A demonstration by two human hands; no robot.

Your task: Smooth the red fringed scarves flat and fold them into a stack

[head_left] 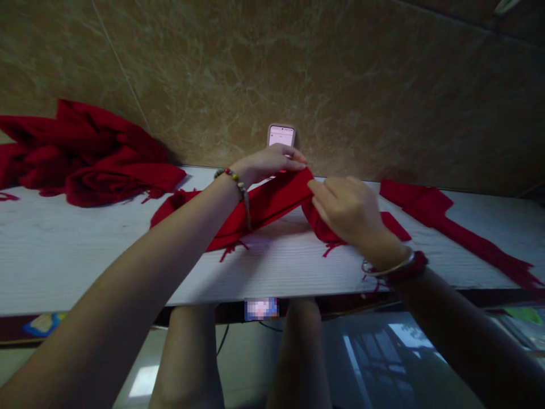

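A long red fringed scarf [272,204] lies across the middle of the white tabletop, its centre raised between my hands. My left hand [275,159] pinches the scarf's upper edge between thumb and fingers. Close beside it, my right hand [347,210] grips the same cloth, fingers curled round the edge. Below the hands, short tassels hang from the fabric onto the table. Part of the scarf is hidden behind my left forearm and my right hand. Just beyond my left hand a phone [281,135] leans upright on the wall, its screen lit.
A heap of crumpled red cloth [97,153] fills the table's left end. Another red fringed piece [451,227] stretches along the right end, its tassels at the front edge. The marbled wall [340,85] borders the white table [426,250] at the back. My knees sit under the front edge.
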